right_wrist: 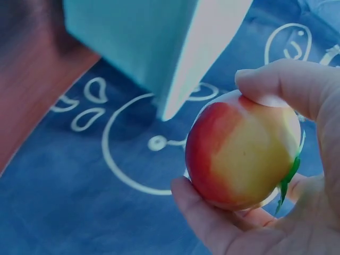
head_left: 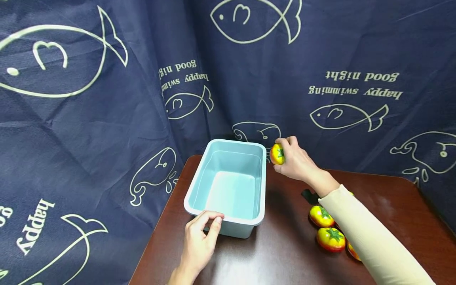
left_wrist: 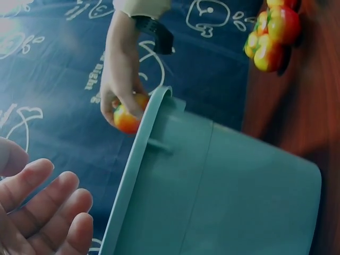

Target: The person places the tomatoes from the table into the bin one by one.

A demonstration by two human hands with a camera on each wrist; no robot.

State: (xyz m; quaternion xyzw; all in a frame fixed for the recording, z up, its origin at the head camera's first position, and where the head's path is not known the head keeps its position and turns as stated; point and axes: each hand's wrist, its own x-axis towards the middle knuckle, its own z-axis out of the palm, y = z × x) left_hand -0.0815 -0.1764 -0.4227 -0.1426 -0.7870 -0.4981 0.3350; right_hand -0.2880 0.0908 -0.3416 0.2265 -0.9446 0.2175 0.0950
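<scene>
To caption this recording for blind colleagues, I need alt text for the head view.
A person's right hand holds a red-and-yellow tomato-like fruit just right of a light-blue bin, with the left hand at its near side. More such fruits lie rightward on a brown table, before a navy fish-print curtain.

we see dark blue cloth [head_left: 249, 75] hanging in folds and creases behind the tabletop [head_left: 278, 253] and along its left and right sides. pale line drawings of fish [head_left: 255, 19] and whales [head_left: 153, 176] cover it, with lettering [head_left: 355, 84] reading "good night" and "happy swimming", partly upside down to us. the tabletop is glossy reddish brown with rounded far corners, and we notice a whitish glare [head_left: 238, 271] near its front.
</scene>
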